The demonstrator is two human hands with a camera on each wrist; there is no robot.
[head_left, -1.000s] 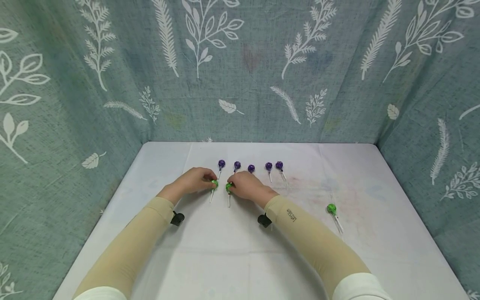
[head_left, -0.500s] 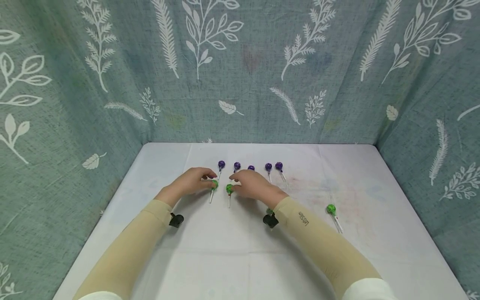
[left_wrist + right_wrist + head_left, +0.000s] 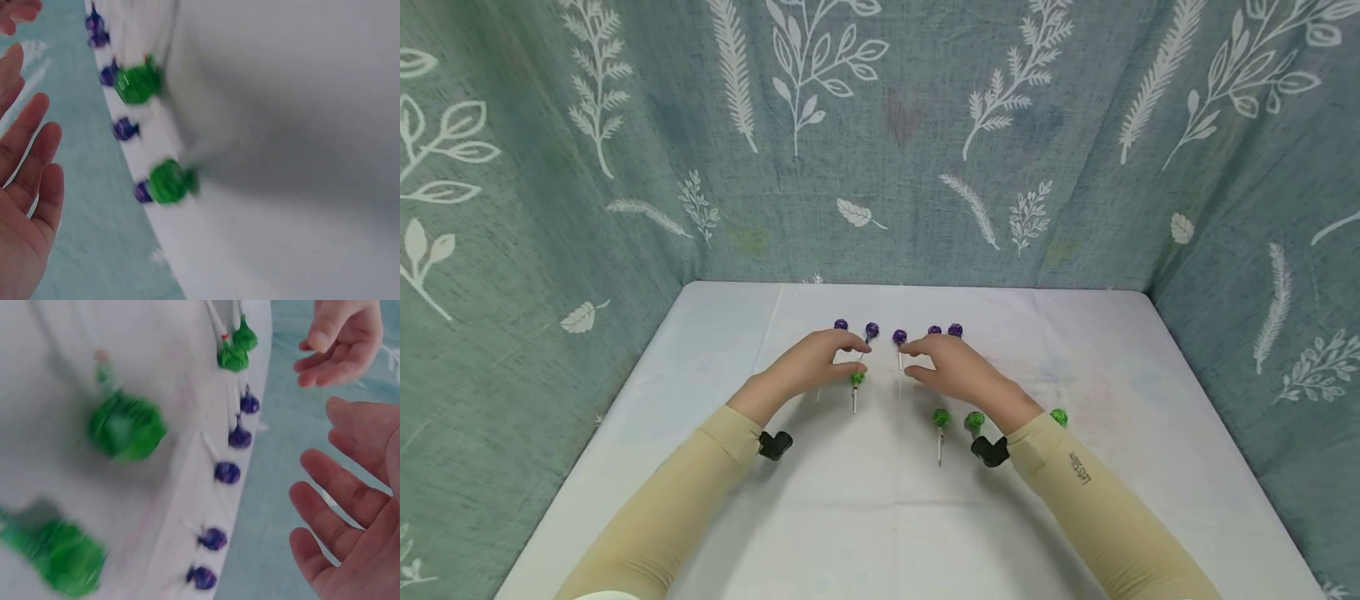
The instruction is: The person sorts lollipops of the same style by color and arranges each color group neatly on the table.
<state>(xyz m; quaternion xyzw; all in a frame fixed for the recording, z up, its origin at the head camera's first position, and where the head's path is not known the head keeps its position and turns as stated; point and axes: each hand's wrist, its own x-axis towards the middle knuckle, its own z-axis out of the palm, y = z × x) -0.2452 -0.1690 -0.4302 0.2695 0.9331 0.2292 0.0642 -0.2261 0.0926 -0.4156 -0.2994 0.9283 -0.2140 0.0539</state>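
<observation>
My left hand (image 3: 805,371) hovers with its fingers spread apart, its thumb overlapping a green lollipop (image 3: 857,379) in the head view. In the left wrist view, that hand's fingers (image 3: 47,147) are extended and hold nothing, beside two green lollipops (image 3: 169,181). My right hand (image 3: 962,371) is also empty, fingertips near a purple lollipop (image 3: 900,337) whose white stick points toward me. Below the right hand lie two green lollipops, one in plain view (image 3: 942,418) and another (image 3: 974,421) near the wrist camera. The right wrist view shows the right palm (image 3: 362,531) with loosely extended fingers.
Several purple lollipops (image 3: 872,331) form a row along the far part of the white table (image 3: 820,517). A further green lollipop (image 3: 1059,417) is partly hidden by the right sleeve (image 3: 1090,492). A leaf-patterned curtain (image 3: 895,225) stands behind the table.
My right hand has let go of the green lollipop and moved right. My left hand has left its green lollipop and shifted right, over toward the other one.
</observation>
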